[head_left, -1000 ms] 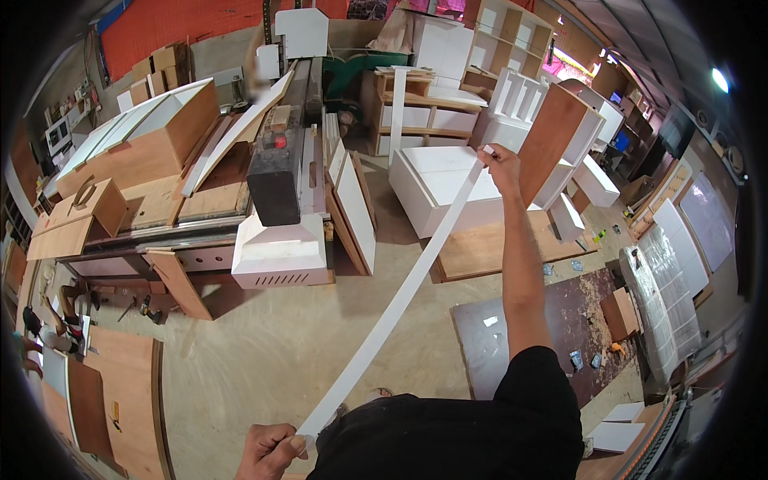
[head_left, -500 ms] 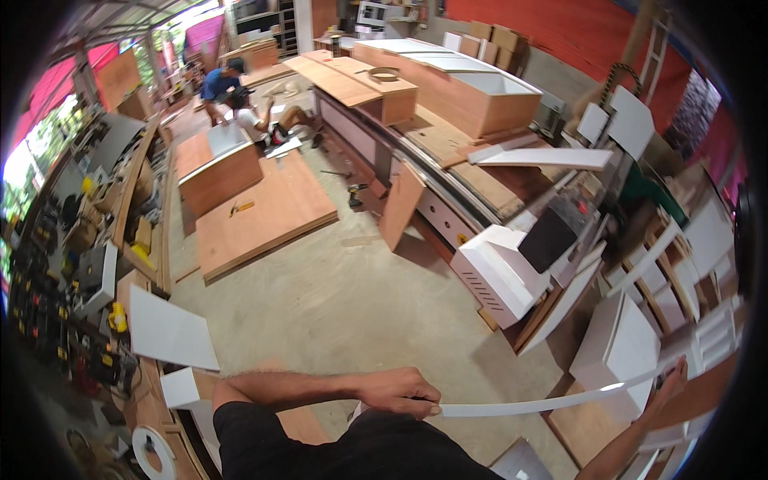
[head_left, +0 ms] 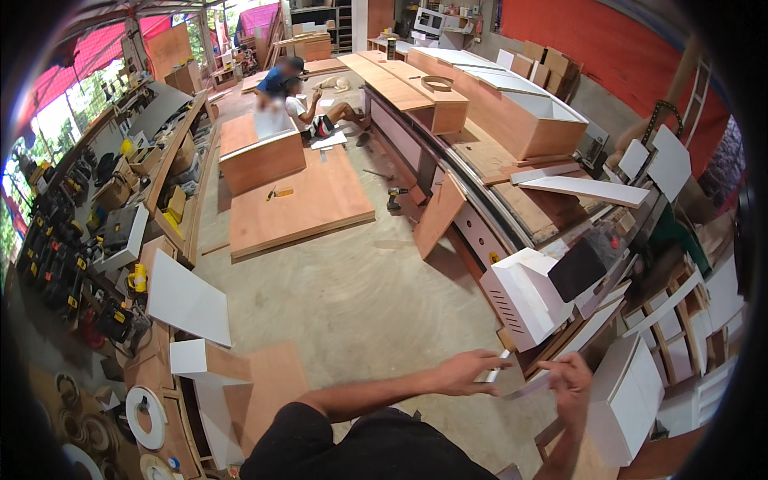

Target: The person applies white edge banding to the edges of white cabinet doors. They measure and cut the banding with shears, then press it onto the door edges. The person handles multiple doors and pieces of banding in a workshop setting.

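My left hand (head_left: 468, 373) is in front of me, its fingers closed around a thin white strip (head_left: 494, 374) that looks like edge banding. A short part of the strip sticks up past the fingers. My right hand (head_left: 570, 382) is close by on the right, fingers bent, with a blurred pale length of the strip running from it toward the left hand. Most of the strip is hidden or too blurred to follow. Beyond the hands is a white slotted box (head_left: 524, 296). A white cabinet box (head_left: 620, 396) stands beside my right forearm.
A large plywood panel (head_left: 308, 208) lies on the floor under an open plywood box (head_left: 262, 160). Two people (head_left: 308, 108) sit or crouch behind it. A long workbench (head_left: 488, 172) carries cabinet bodies. A drill (head_left: 394, 198) rests on the floor; tools crowd the left shelves (head_left: 120, 200).
My right hand has swung in from the far right, close to my left hand, and the strip is no longer stretched out straight. My left hand has moved forward and right. The view has shifted.
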